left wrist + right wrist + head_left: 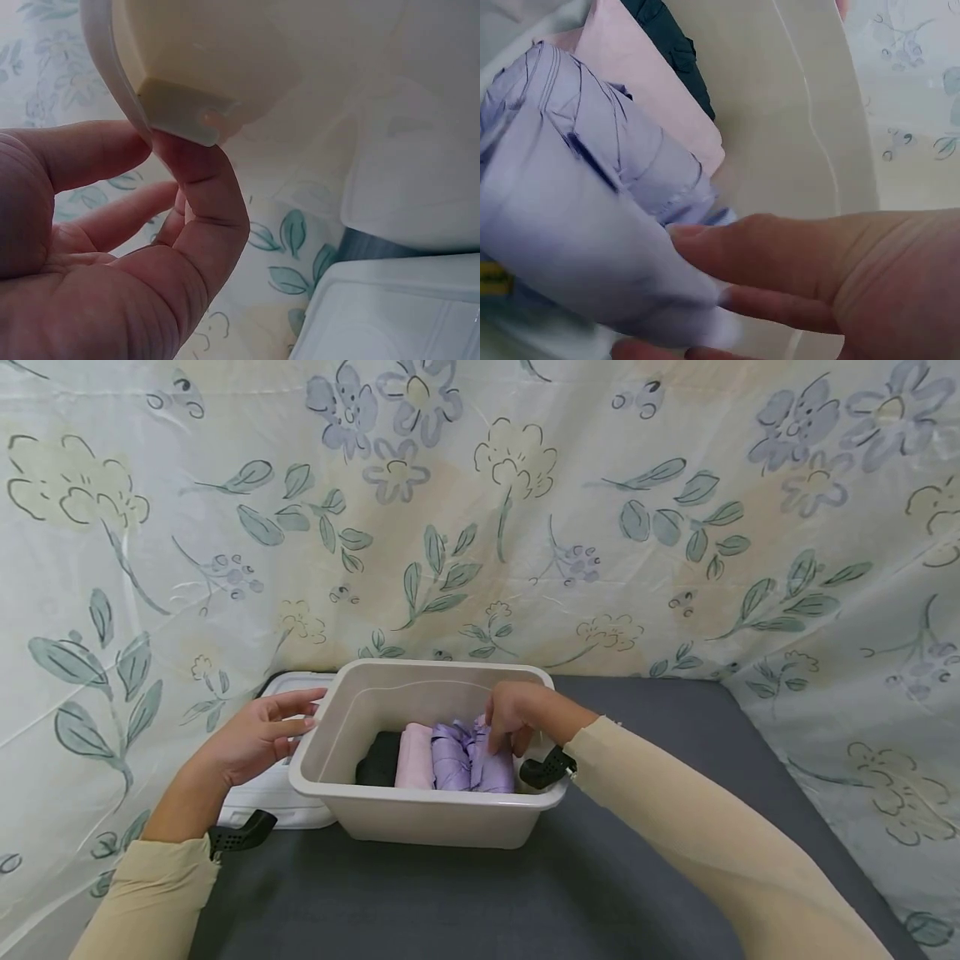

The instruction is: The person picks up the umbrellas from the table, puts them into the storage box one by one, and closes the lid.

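Observation:
A beige plastic storage bin stands on the dark grey tabletop. My left hand pinches its left rim, with a finger curled under the lip in the left wrist view. Inside the bin, my right hand grips a rolled lavender cloth at the right end of a row. The right wrist view shows the thumb along this roll, which is blurred, and other fingers beyond it. To its left lie another lavender roll, a pink roll and a black-looking one.
A white lid lies flat on the table, partly behind and left of the bin. Floral fabric hangs behind the table and along both sides. The grey tabletop extends to the right and in front of the bin.

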A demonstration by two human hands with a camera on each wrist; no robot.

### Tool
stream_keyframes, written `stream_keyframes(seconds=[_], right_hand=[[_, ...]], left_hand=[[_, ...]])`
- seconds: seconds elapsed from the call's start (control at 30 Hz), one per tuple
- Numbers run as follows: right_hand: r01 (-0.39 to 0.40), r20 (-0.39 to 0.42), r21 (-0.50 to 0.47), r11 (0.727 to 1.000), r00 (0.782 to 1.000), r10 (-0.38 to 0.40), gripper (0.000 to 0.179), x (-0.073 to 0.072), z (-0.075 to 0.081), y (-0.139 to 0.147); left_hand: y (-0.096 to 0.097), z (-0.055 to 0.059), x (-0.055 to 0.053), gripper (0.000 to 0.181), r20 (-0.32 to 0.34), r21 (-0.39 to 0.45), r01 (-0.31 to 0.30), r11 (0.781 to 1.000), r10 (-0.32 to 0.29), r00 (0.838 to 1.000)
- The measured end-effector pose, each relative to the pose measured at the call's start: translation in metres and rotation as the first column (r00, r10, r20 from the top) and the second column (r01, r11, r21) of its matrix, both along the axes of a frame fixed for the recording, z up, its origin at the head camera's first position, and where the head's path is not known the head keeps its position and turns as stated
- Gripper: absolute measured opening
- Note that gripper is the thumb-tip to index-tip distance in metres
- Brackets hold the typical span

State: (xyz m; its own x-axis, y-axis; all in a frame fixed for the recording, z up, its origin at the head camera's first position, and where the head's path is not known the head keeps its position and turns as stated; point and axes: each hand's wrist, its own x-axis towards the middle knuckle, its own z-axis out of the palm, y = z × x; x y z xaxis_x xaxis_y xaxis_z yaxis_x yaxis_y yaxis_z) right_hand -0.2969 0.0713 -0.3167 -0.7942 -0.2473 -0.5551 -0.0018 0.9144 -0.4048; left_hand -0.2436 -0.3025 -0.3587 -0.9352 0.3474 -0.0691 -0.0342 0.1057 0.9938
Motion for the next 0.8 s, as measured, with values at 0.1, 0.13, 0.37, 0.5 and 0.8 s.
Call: stream_keyframes(seconds=[0.1, 0.13, 0.37, 0.5, 0.8], right_hand=[[-0.046, -0.080, 0.092, 0.995, 0.995, 0.054, 0.051, 0.003, 0.008, 0.002], [-0.050, -0.102, 0.101, 0.994, 0.993, 0.060, 0.052, 0.004, 0.011, 0.003], [-0.041, -0.114, -0.140, 0.989, 0.993, 0.025, 0.049, 0.015, 0.020, 0.024], [-0.057, -0.134, -0.289, 0.956, 0.991, 0.019, 0.043, 0.022, 0.020, 0.039], [-0.128, -0.285, -0.481, 0.867, 0.958, -0.017, 0.040, 0.037, 0.015, 0.065]], left_hand=[[-0.002, -0.003, 0.000, 0.054, -0.013, -0.019, -0.002, 1.000, 0.002, 1.000], [-0.003, -0.005, 0.000, 0.054, -0.019, -0.026, -0.004, 1.000, 0.003, 1.000], [-0.013, -0.020, 0.003, 0.054, 0.001, -0.043, -0.044, 0.998, 0.044, 0.999], [-0.017, -0.031, 0.003, 0.068, -0.034, -0.223, -0.104, 0.969, 0.099, 0.995], [-0.016, -0.060, -0.006, 0.054, -0.296, -0.610, -0.285, 0.740, 0.121, 0.948]])
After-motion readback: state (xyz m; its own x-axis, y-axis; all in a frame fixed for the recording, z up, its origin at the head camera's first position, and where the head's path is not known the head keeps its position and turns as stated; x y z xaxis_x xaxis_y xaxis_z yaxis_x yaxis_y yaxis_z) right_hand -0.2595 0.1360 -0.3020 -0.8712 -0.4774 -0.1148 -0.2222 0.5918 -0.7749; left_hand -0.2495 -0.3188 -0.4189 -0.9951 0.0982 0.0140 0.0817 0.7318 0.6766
